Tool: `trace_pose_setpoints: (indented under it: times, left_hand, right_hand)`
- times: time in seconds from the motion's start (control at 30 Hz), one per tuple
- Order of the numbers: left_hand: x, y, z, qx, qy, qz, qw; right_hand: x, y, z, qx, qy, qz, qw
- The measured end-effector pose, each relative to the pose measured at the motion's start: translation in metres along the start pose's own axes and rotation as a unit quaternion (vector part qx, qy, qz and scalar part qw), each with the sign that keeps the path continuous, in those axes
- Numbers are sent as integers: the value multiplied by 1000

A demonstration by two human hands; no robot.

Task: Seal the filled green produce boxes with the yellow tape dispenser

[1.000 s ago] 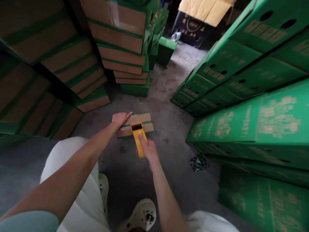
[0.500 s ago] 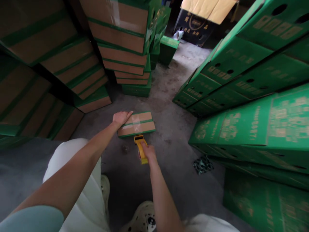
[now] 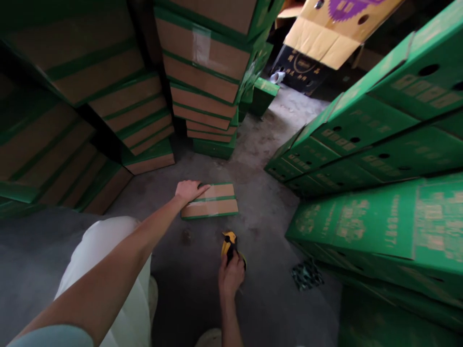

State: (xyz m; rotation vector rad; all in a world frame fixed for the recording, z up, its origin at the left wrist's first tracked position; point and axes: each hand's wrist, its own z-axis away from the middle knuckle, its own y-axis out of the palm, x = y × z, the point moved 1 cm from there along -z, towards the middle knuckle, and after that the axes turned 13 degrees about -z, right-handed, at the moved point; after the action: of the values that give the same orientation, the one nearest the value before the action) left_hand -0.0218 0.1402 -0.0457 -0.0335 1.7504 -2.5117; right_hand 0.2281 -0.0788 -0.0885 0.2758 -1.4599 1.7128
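A small green-and-brown cardboard box point(image 3: 220, 206) lies on the concrete floor, with a strip of clear tape across its middle. My left hand point(image 3: 188, 190) holds its far left corner, one digit stretched along the top and the other fingers partly hidden at the edge. Nearer to me, my right hand point(image 3: 231, 274) is closed around a yellow-and-black tape dispenser point(image 3: 229, 245). The dispenser is apart from the box, its front end towards the box, and part of it is hidden by the hand.
Stacked green-and-brown boxes point(image 3: 204, 79) rise at the left and far side. Green cartons point(image 3: 361, 212) form a wall on the right. A dark patterned piece point(image 3: 307, 274) lies on the floor beside them. At the back stand a black box point(image 3: 300, 67) and a tan carton point(image 3: 325, 41).
My right hand has drawn the tape dispenser away from the box's near edge, back towards me, and turned it. My left hand stays on the box. The view has tilted up slightly.
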Motion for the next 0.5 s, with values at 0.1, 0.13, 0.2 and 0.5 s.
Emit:
trace_pose_setpoints:
  times: [0.1,0.13,0.2,0.5]
  left_hand:
    - [-1,-3,2,0,6,0,1000]
    - [-2,-4,3,0,6,2,1000]
    - [-4,-6,4,3,5,7,1000]
    - [-19,-21,25,62,8,41,997]
  right_hand:
    - [55,26,-25,38,2,-147,988]
    - [75,38,-35,65,46,-206,975]
    - [112,62,-54,100,162,-327,926]
    - [109,75,-58,136,171,-506,834]
